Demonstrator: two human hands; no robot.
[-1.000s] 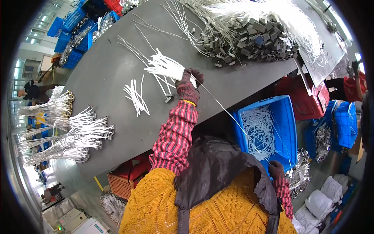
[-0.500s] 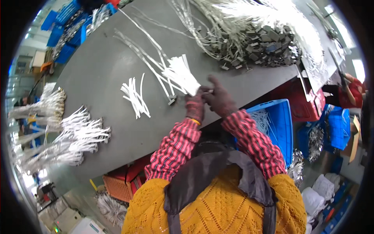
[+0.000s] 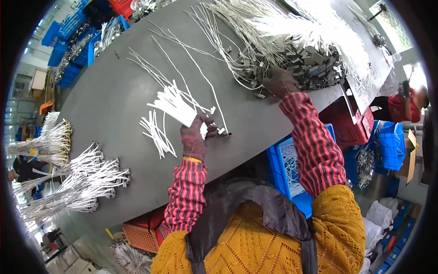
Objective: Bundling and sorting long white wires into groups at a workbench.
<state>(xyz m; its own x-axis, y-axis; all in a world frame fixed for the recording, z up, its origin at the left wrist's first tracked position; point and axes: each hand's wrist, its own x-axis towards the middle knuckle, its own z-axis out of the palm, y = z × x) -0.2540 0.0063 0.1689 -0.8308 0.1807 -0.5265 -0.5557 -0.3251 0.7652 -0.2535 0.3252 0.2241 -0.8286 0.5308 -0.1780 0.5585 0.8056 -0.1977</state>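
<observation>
My left hand (image 3: 197,133), in a dark knitted glove, grips a bundle of white strips (image 3: 175,106) by its near end; the strips fan out away from me. Just right of that hand lie thin white cables with small end pieces (image 3: 227,134). My right hand (image 3: 281,82), gloved too, is at the near left edge of a large heap of white cables with dark grey connectors (image 3: 315,68). Its fingers blend into the dark connectors, so what they hold, if anything, is hidden. A loose bunch of white strips (image 3: 157,134) rests left of my left hand.
Bundles of white cables (image 3: 86,178) lie at the grey table's (image 3: 109,91) left end. A blue bin (image 3: 276,169) with white strips stands below the table edge, near my right arm. A red container (image 3: 349,123) is farther right. Another person in red (image 3: 406,105) stands at far right.
My hands have parted: the left moved left and nearer with the bundle of white strips, the right went right and away to the connector heap. More loose cables show beside my left hand.
</observation>
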